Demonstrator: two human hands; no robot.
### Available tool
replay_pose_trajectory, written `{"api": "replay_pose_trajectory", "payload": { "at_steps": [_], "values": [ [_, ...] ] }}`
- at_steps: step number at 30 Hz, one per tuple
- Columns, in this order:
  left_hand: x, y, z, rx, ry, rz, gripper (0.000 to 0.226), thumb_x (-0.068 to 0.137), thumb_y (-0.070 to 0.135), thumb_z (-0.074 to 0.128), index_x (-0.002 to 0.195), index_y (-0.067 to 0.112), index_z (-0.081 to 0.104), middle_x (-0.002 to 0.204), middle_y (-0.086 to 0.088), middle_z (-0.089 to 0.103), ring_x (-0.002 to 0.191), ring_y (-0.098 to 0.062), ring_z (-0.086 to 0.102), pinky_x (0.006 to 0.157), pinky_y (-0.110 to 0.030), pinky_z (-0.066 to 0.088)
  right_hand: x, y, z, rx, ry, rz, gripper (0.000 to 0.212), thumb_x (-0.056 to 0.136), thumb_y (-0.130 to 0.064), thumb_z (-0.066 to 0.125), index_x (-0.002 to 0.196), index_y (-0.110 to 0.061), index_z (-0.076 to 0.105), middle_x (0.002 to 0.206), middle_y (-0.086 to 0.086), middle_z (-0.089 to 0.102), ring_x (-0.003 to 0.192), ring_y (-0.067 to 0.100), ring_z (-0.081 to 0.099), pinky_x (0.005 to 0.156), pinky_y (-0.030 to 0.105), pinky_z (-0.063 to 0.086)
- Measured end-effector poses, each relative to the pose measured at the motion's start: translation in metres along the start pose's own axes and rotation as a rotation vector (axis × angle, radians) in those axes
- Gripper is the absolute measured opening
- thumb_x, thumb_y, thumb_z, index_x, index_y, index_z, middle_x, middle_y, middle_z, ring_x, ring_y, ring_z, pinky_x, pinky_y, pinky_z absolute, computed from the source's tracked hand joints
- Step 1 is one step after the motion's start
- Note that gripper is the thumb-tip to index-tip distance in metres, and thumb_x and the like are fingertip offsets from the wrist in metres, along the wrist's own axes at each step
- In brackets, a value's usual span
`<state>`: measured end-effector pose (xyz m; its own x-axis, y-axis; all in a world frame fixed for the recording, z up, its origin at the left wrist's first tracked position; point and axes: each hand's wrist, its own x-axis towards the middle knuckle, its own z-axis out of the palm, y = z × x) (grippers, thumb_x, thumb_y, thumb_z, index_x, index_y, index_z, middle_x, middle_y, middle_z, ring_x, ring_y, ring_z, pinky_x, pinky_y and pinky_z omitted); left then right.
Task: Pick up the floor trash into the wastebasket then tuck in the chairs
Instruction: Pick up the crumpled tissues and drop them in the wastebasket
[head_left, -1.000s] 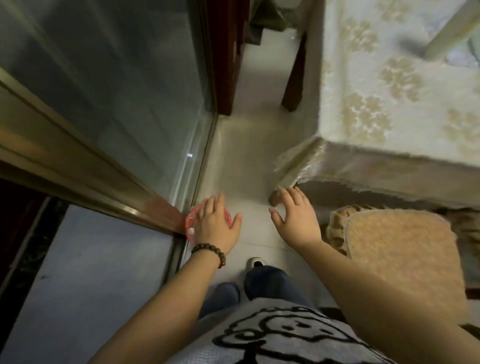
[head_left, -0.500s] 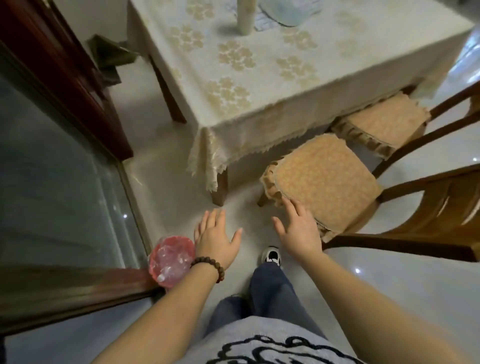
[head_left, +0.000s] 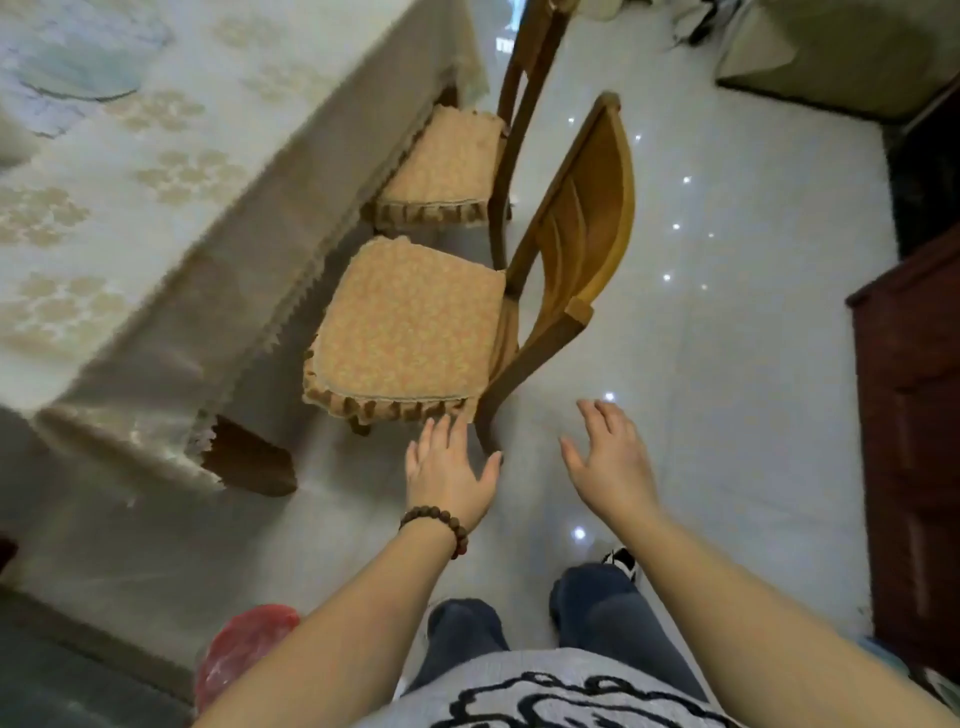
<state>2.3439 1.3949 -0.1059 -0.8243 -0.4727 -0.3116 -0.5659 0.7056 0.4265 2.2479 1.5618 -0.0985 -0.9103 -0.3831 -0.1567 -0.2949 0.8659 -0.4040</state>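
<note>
Two wooden chairs with orange cushions stand along the side of the table (head_left: 156, 218). The near chair (head_left: 410, 322) is pulled out from the table; the far chair (head_left: 447, 161) sits partly under the tablecloth edge. My left hand (head_left: 447, 467), with a bead bracelet on the wrist, hovers open just below the near chair's cushion fringe. My right hand (head_left: 608, 457) is open over the floor, to the right of that chair's rear leg. A wastebasket (head_left: 244, 654) lined with a red bag stands at the lower left, behind my left forearm.
A cream flowered tablecloth hangs over the table, and a brown table leg (head_left: 249, 462) shows under its corner. Dark red wooden furniture (head_left: 909, 415) lines the right edge. Glossy white floor tiles (head_left: 727, 312) lie right of the chairs. My legs and a shoe are below.
The view has swung right, from the glass door and wastebasket to the chairs. Both hands have left the basket area and now reach, open, toward the near chair.
</note>
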Motion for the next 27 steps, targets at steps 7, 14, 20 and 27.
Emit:
{"api": "replay_pose_trajectory", "payload": {
  "at_steps": [7,14,20,27],
  "values": [
    [0.035,0.132,0.058,0.120,-0.083,0.172,0.070,0.089,0.055,0.042,0.147,0.019,0.024,0.152,-0.005,0.029,0.141,-0.023,0.019,0.117,-0.042,0.013,0.010,0.128,-0.047,0.082,0.122,0.221,0.053,0.091,-0.034,0.052,0.138,-0.012,0.040,0.142,0.013,0.041,0.134,0.028,0.030,0.108,0.040,0.026],
    [0.089,0.294,0.118,0.156,-0.092,0.266,0.069,0.091,0.055,0.038,0.148,0.018,0.021,0.155,-0.004,0.024,0.144,-0.023,0.014,0.117,-0.044,0.015,0.056,0.285,-0.120,0.133,0.180,0.327,0.052,0.093,-0.035,0.049,0.139,-0.013,0.039,0.145,0.011,0.037,0.136,0.027,0.027,0.111,0.042,0.026],
    [0.134,0.398,0.145,0.168,-0.047,0.246,0.069,0.092,0.054,0.039,0.148,0.019,0.022,0.155,-0.004,0.024,0.144,-0.022,0.015,0.117,-0.042,0.014,0.109,0.389,-0.185,0.142,0.198,0.364,0.052,0.092,-0.035,0.050,0.138,-0.014,0.039,0.145,0.011,0.038,0.136,0.026,0.027,0.110,0.043,0.027],
    [0.200,0.461,0.146,0.177,-0.012,0.168,0.068,0.093,0.056,0.037,0.149,0.021,0.020,0.156,-0.004,0.021,0.145,-0.023,0.013,0.118,-0.044,0.011,0.201,0.436,-0.219,0.155,0.160,0.306,0.051,0.093,-0.036,0.047,0.139,-0.015,0.038,0.146,0.009,0.036,0.137,0.025,0.026,0.111,0.042,0.027]
  ]
}}
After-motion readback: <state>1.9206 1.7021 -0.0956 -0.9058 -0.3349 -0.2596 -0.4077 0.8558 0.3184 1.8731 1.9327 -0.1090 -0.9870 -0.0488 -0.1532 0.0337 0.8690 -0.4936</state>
